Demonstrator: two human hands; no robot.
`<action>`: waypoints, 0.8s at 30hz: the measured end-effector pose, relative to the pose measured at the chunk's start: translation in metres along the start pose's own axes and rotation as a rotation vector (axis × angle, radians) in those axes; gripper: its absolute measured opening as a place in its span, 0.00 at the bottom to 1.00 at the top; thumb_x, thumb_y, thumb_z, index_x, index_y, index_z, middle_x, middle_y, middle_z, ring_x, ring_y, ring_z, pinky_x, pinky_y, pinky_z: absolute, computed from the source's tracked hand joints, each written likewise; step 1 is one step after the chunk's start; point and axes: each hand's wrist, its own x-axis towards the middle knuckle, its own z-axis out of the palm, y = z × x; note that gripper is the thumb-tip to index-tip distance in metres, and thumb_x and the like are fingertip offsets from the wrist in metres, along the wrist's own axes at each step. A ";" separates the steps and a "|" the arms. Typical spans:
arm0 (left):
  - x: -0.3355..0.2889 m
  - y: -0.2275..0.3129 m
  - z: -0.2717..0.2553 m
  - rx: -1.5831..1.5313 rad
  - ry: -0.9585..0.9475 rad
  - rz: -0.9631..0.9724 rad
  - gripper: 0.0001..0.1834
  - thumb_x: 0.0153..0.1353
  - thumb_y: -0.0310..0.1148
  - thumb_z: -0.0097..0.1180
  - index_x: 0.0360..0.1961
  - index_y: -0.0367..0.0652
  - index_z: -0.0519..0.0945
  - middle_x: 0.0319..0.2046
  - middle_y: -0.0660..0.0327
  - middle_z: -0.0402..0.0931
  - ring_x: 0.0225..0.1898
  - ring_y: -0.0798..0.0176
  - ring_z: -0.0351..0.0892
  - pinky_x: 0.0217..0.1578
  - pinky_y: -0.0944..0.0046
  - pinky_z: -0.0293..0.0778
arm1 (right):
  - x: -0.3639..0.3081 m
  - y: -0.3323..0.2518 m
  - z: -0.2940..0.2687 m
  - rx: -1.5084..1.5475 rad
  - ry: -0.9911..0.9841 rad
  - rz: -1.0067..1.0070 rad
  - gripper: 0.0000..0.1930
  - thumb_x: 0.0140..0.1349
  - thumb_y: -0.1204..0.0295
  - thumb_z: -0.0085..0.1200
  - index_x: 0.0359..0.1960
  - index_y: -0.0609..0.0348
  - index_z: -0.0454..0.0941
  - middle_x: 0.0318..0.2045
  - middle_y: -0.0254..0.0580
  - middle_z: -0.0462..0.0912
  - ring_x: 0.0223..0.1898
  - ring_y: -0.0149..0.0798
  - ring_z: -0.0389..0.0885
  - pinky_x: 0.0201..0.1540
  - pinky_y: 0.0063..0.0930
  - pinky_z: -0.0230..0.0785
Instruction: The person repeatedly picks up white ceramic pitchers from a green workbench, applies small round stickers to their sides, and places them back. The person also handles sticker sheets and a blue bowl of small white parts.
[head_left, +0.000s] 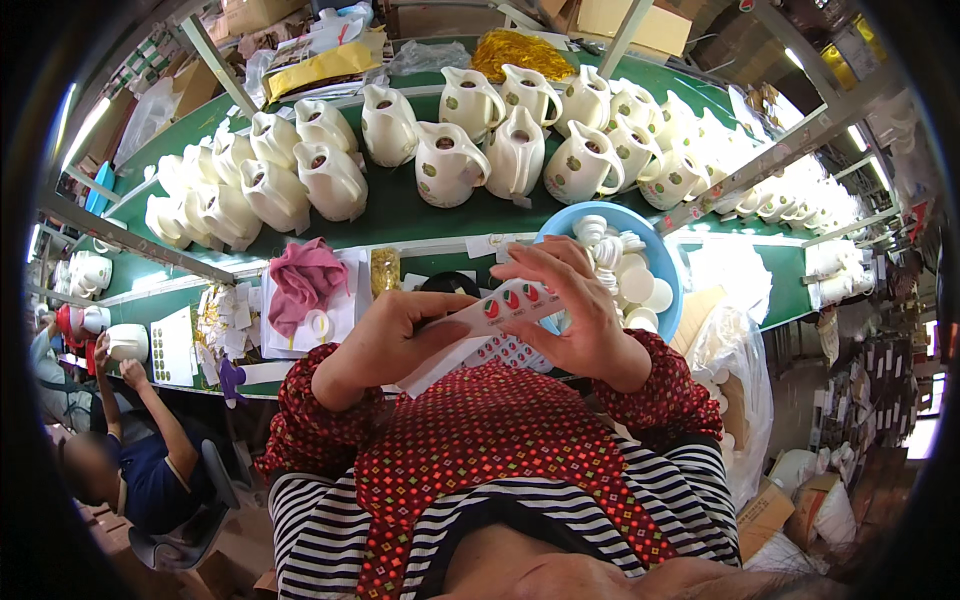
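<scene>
Sticker sheet (500, 310): long white strip, row of small red-and-green round stickers on face. Held in air, tilted, upper end toward blue bowl (668, 270), just beside bowl's near rim. Second sheet with similar stickers directly below it, partly hidden, farther from bowl.

White sticker sheet (505, 305) with red-and-green round decals, pinched between left hand (395, 335) and right hand (570, 310). Red sleeves (320, 400) speckled with small yellow, green and white diamonds; same print on the red apron (480, 440), over a black-and-white striped top (320, 530). Green bench (390, 215) edged in pale white strips. Cream-white jugs (450, 160) with olive-green round decals, dark brown inside the mouths. Light blue bowl (668, 275) of white lids (640, 285) at the bench's right edge. Pink cloth (305, 280) on white paper at the near edge. Gold-yellow bundle (520, 48) and yellow envelope (320, 68) at the far edge.
</scene>
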 end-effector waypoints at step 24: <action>0.012 0.001 -0.013 0.154 -0.176 0.089 0.10 0.74 0.30 0.54 0.50 0.36 0.80 0.33 0.55 0.80 0.34 0.64 0.77 0.39 0.61 0.75 | 0.000 0.001 0.011 0.170 -0.113 0.072 0.38 0.54 0.84 0.67 0.69 0.59 0.69 0.39 0.39 0.83 0.44 0.45 0.81 0.52 0.42 0.70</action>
